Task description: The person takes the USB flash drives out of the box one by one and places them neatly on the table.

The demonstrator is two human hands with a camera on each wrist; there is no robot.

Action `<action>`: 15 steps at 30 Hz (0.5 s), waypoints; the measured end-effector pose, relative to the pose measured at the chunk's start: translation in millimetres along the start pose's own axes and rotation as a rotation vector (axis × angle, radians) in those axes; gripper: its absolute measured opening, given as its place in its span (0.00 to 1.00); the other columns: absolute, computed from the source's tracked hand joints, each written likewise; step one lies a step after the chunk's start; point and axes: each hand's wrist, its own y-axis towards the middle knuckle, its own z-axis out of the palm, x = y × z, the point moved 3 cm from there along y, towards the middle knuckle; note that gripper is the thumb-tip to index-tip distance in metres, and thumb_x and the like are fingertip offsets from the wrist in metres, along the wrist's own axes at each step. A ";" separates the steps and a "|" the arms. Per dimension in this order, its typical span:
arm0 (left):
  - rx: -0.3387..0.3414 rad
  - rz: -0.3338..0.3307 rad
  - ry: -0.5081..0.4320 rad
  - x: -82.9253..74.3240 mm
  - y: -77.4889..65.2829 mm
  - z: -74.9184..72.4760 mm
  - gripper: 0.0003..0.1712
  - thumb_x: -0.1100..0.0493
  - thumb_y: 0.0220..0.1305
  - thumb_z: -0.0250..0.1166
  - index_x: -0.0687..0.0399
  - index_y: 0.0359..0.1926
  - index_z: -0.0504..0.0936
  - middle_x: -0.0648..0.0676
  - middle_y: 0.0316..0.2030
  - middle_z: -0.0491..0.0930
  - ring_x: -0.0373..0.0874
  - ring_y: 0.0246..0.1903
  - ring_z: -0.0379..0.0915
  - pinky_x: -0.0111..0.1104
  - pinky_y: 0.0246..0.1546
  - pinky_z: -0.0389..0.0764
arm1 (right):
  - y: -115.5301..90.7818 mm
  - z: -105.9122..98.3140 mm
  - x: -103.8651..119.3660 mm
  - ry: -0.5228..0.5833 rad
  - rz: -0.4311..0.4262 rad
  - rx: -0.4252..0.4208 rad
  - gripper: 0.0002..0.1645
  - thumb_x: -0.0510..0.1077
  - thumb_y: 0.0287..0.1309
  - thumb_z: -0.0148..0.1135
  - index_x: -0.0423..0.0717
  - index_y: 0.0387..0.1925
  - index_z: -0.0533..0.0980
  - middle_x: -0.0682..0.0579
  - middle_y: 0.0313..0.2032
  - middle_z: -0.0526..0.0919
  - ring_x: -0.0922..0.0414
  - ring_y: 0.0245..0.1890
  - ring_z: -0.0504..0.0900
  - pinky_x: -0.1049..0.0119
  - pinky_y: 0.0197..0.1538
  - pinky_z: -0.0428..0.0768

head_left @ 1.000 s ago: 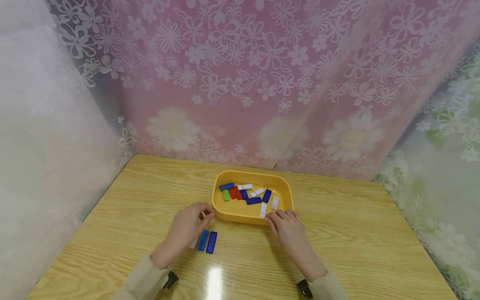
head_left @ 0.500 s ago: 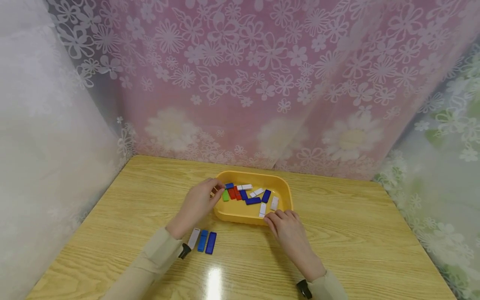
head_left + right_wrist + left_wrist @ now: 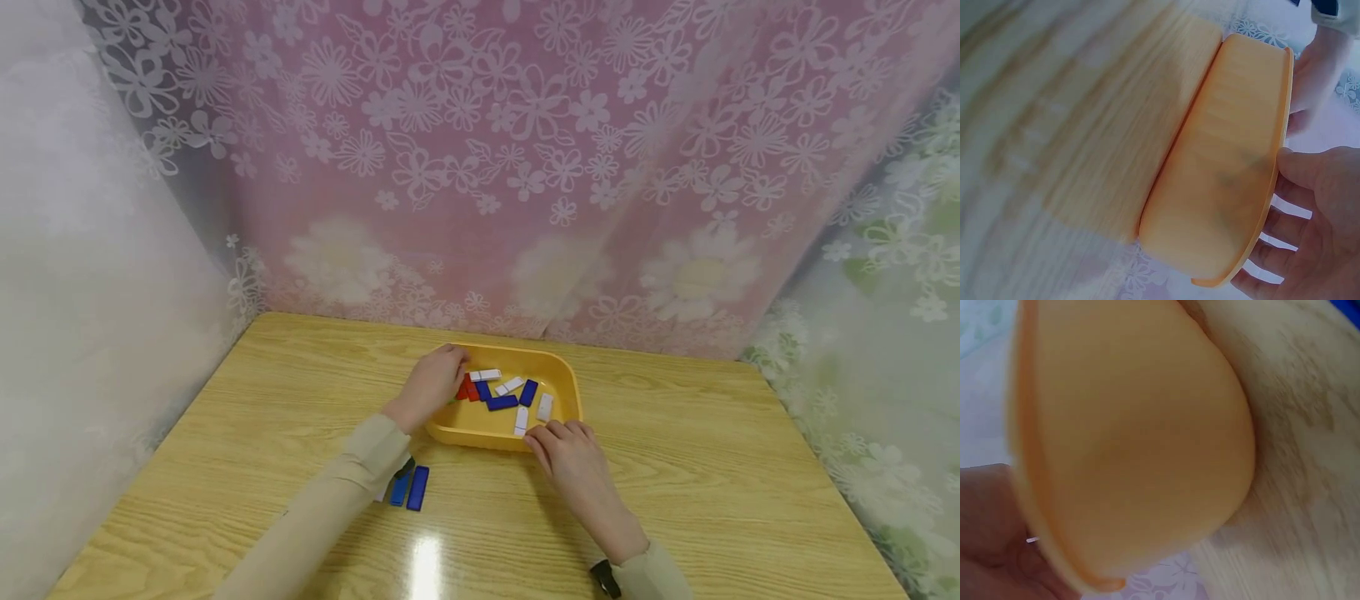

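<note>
A yellow plastic basin (image 3: 487, 437) stands on the table, with several small flat oblong pieces inside. Among them are a white piece (image 3: 485, 375), a dark blue piece (image 3: 502, 403) and a red piece (image 3: 472, 389). My left hand (image 3: 431, 388) reaches over the basin's left end, fingers down inside; the basin wall hides its fingertips in the left wrist view, and I cannot tell if it holds a piece. My right hand (image 3: 576, 457) grips the near right rim, thumb outside and fingers inside, as the right wrist view shows.
Before the basin lie a dark blue piece (image 3: 417, 488), a lighter blue piece (image 3: 400, 490) and a white piece (image 3: 380, 493), in a row partly under the left forearm. A flowered curtain (image 3: 540, 208) hangs behind the wooden table (image 3: 712, 467).
My left hand has moved from above the row on the table up and right into the basin's left end, now covering the blue piece there. The right hand has stayed on the rim.
</note>
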 end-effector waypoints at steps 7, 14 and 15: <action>0.134 -0.082 0.139 4.5 10.7 16.6 0.11 0.71 0.73 0.58 0.62 0.50 0.84 0.59 0.47 0.83 0.53 0.48 0.81 0.41 0.50 0.82 | -0.1 1.1 -0.1 -0.003 0.003 0.005 0.03 0.43 0.61 0.70 0.49 0.32 0.84 0.55 0.26 0.81 0.51 0.30 0.78 0.48 0.45 0.79; 0.190 -0.041 0.280 -2.0 10.1 19.9 0.11 0.71 0.67 0.64 0.60 0.49 0.84 0.62 0.45 0.82 0.57 0.46 0.80 0.45 0.46 0.84 | -0.3 1.9 -1.5 0.000 0.008 0.018 0.04 0.44 0.63 0.69 0.49 0.33 0.84 0.55 0.26 0.81 0.51 0.31 0.79 0.48 0.45 0.79; 0.185 -0.031 0.284 -2.5 9.7 20.0 0.11 0.72 0.66 0.65 0.60 0.48 0.85 0.61 0.44 0.82 0.57 0.46 0.81 0.45 0.45 0.84 | -0.4 2.2 -1.8 0.002 0.009 0.019 0.04 0.44 0.63 0.69 0.49 0.33 0.84 0.55 0.26 0.81 0.50 0.31 0.79 0.48 0.46 0.79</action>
